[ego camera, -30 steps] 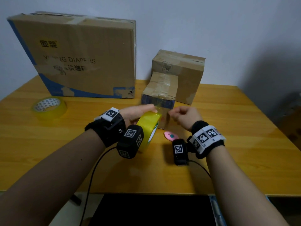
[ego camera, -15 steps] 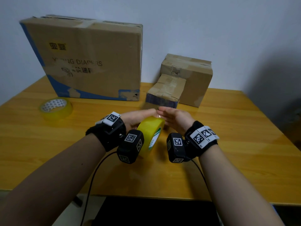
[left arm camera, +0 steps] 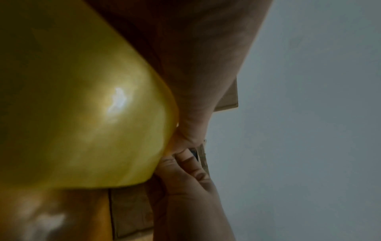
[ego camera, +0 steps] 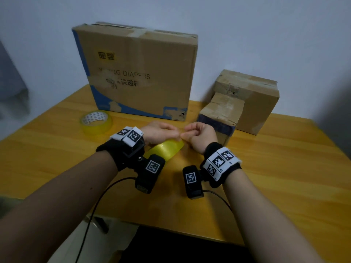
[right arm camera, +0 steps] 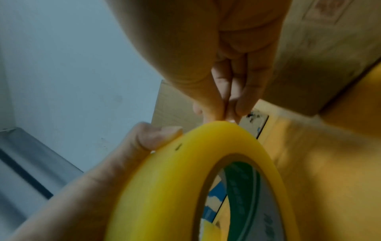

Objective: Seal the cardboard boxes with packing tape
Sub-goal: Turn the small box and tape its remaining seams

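My left hand (ego camera: 159, 132) grips a yellow tape roll (ego camera: 165, 149) just above the table, its thumb (right arm camera: 152, 138) pressed on the roll's outer face. My right hand (ego camera: 199, 135) meets it from the right, and its fingertips (right arm camera: 233, 104) pinch at the top rim of the roll (right arm camera: 175, 179). Whether a loose tape end is between them is hidden. The roll (left arm camera: 82, 106) fills the left wrist view. Directly behind the hands stands a small taped cardboard box (ego camera: 220, 114).
A medium cardboard box (ego camera: 252, 95) stands behind the small one, against the wall. A large diaper box (ego camera: 136, 73) stands upright at the back left. A second tape roll (ego camera: 96, 121) lies flat on the wooden table (ego camera: 266, 168), left of my hands.
My right hand, apart from the roll a second ago, came onto it and now pinches its top rim. The roll sits lower and more tilted in my left hand.
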